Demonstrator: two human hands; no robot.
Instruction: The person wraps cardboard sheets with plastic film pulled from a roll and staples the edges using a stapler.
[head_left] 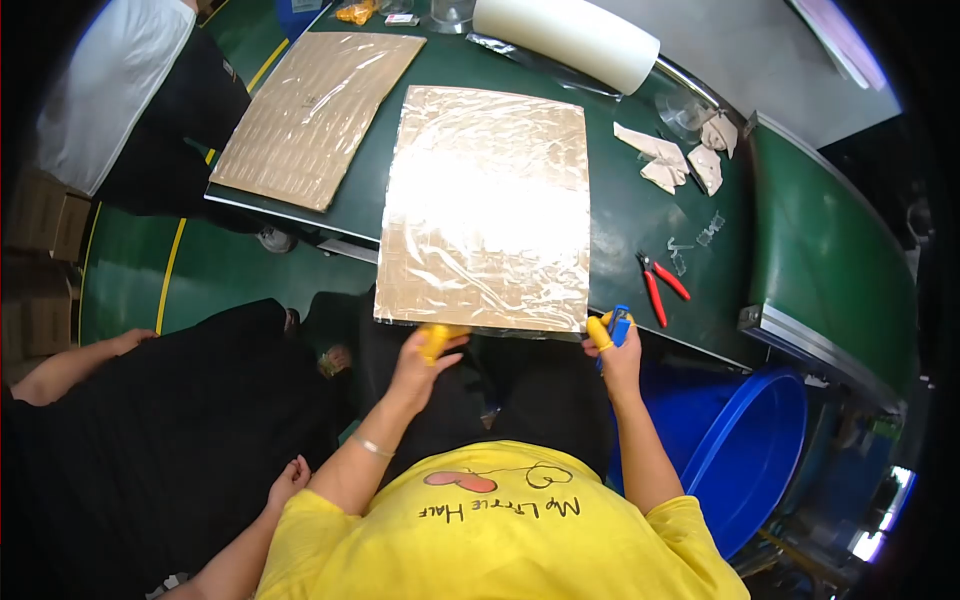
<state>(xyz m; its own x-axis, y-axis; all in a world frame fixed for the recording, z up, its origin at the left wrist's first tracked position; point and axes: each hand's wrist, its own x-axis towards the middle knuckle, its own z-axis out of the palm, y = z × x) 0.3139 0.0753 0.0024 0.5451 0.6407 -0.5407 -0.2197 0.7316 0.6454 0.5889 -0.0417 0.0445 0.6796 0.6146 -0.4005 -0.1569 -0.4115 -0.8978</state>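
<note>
Left hand: our fingers half-curl by one wrapped board, grip unclear | Right hand: we close fingers round one blue tool | Surface: two wrapped boards, one red-handled cutter

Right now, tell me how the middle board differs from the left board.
The middle board juts past the near edge of the table; the left board lies within it. The middle board sits nearly square to you, while the left board is slanted. Strong glare whites out much of the middle board; the left board shows only lighter streaks. Both are brown, with shiny clear film.
</note>
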